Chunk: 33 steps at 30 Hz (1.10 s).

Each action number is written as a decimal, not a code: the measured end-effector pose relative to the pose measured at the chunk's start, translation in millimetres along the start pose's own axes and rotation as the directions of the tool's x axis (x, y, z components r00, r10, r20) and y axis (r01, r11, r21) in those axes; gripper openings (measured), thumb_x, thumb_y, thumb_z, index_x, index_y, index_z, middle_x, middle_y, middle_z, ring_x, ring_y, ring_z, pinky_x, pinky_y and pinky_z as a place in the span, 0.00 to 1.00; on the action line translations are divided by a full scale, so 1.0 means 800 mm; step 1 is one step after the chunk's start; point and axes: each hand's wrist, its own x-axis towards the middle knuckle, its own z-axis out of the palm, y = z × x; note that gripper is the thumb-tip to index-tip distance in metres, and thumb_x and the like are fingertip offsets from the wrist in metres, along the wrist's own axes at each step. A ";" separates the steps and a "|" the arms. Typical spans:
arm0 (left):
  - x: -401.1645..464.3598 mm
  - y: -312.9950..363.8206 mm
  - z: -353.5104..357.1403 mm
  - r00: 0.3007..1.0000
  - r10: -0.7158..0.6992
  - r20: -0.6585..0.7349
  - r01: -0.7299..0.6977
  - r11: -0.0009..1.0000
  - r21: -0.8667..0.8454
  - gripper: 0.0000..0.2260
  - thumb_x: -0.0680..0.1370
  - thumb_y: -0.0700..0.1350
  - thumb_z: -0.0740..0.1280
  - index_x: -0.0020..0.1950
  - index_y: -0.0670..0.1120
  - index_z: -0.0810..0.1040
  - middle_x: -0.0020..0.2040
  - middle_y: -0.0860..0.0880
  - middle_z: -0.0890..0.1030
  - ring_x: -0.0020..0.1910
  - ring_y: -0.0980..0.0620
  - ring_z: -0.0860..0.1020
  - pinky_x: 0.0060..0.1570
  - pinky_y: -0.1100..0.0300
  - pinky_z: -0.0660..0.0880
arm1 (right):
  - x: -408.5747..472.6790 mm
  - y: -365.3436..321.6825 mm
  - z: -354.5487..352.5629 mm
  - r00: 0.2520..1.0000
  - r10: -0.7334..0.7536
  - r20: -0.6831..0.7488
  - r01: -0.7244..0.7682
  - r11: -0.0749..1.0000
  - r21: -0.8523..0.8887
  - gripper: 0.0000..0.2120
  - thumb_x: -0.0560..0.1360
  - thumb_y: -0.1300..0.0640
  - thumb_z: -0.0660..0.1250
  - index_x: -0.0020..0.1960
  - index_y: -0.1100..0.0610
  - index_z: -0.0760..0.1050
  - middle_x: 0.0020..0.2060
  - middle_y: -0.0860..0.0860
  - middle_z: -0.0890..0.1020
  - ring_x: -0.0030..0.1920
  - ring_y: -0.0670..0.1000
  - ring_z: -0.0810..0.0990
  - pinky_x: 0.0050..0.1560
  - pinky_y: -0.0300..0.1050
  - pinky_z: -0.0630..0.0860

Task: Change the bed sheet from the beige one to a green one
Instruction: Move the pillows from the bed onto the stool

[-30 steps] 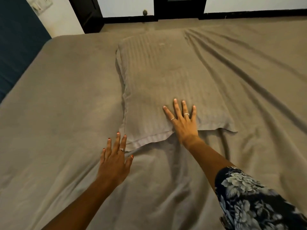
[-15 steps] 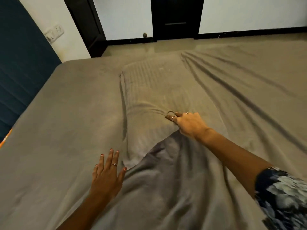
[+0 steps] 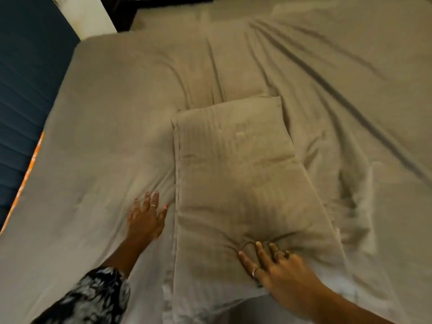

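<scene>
Two hands: left hand [image 3: 147, 218] spread flat on beige sheet [image 3: 105, 127], right hand [image 3: 278, 270] pinching pillow [image 3: 236, 174] beside blue headboard [image 3: 25, 90].

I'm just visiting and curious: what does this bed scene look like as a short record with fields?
sheet: beige sheet, wrinkled, on the bed
pillow: beige pillow, lies on the sheet
left hand: left hand flat on the sheet beside the pillow, fingers spread
right hand: right hand grips bunched pillow fabric at its near end
headboard: blue headboard at left
green sheet: not in view
</scene>
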 end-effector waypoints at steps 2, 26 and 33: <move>-0.015 0.001 0.018 0.996 0.071 0.053 -0.073 0.996 0.046 0.27 0.82 0.58 0.48 0.79 0.52 0.45 0.79 0.48 0.46 0.77 0.43 0.45 0.75 0.46 0.46 | -0.013 -0.023 0.026 0.989 0.117 0.086 -0.123 0.990 0.074 0.38 0.68 0.51 0.54 0.77 0.56 0.51 0.50 0.59 0.84 0.42 0.61 0.85 0.31 0.50 0.79; 0.134 0.104 0.073 0.993 -0.115 0.029 0.087 0.536 -0.840 0.41 0.71 0.62 0.70 0.78 0.52 0.54 0.72 0.50 0.68 0.69 0.47 0.69 0.68 0.52 0.67 | 0.169 0.230 0.142 0.458 0.778 0.429 -0.763 0.098 0.639 0.50 0.64 0.22 0.57 0.78 0.44 0.45 0.75 0.57 0.60 0.72 0.61 0.63 0.73 0.57 0.61; 0.091 0.125 0.047 0.983 -0.174 -0.058 0.042 0.525 -0.850 0.29 0.75 0.52 0.70 0.72 0.44 0.66 0.67 0.44 0.74 0.65 0.43 0.73 0.63 0.54 0.69 | 0.175 0.216 0.095 0.538 0.774 0.333 -0.620 0.095 0.779 0.46 0.61 0.31 0.69 0.73 0.49 0.63 0.65 0.49 0.76 0.63 0.52 0.75 0.65 0.51 0.72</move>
